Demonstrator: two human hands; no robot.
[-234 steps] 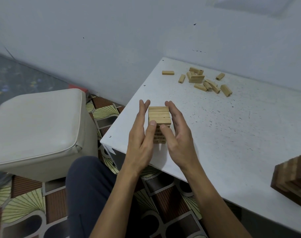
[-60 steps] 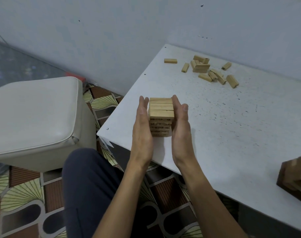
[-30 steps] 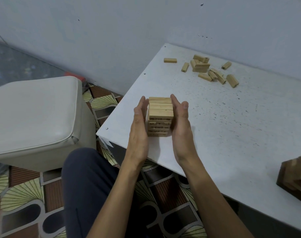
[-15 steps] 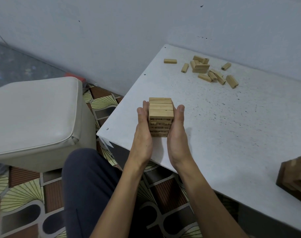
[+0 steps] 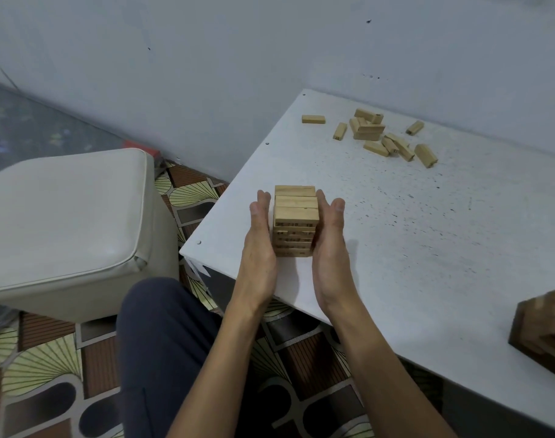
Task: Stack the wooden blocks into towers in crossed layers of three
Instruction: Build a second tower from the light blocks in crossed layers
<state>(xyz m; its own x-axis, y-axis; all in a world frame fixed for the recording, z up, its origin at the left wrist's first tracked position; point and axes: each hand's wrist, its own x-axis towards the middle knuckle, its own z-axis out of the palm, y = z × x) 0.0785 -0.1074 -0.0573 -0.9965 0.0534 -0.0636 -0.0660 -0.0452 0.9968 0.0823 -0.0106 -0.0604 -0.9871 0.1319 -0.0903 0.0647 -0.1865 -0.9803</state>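
A small tower of pale wooden blocks point(image 5: 295, 216) stands near the front left corner of the white table point(image 5: 428, 235), several crossed layers high, with three blocks side by side on top. My left hand point(image 5: 259, 245) presses flat against the tower's left side with straight fingers. My right hand point(image 5: 328, 245) presses flat against its right side, thumb up. Several loose blocks point(image 5: 379, 135) lie scattered at the far side of the table by the wall.
A darker wooden block tower point(image 5: 545, 336) stands at the table's right front edge, partly cut off. A white cushioned stool point(image 5: 64, 229) sits left of the table. My knee in dark trousers point(image 5: 162, 343) is below, over a patterned floor.
Both hands stay flat on the tower's sides; over the last second they closed in against it, slid back toward me and shifted slightly forward again. The tower stands in the same place.
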